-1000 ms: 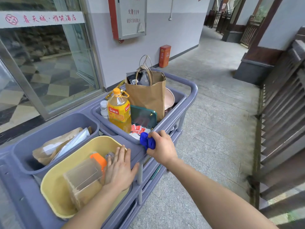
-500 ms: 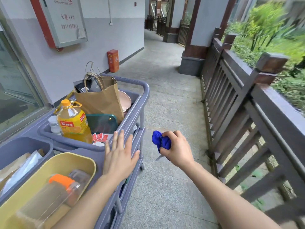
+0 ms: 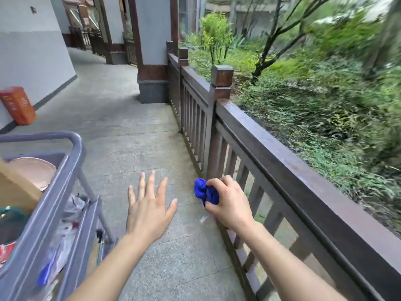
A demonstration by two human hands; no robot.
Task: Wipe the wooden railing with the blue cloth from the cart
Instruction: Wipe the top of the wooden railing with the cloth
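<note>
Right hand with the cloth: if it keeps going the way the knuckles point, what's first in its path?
Probably the wooden railing. The right hand, shut on the blue cloth, sits beside the balusters, below the top rail. Nothing shows between them, though depth in this one view is unclear.

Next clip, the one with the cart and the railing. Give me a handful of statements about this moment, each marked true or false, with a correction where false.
1. The right hand holds the blue cloth bunched in its grip. True.
2. The cloth is pressed on the top rail of the wooden railing. False: it is held in front of the balusters, below the top rail, not yet wiping.
3. The left hand is open with fingers spread and holds nothing. True.
4. The left hand rests on the cart. False: it is in the air to the right of the cart, over the paved floor.
5. The railing is on the person's right. True.
</note>
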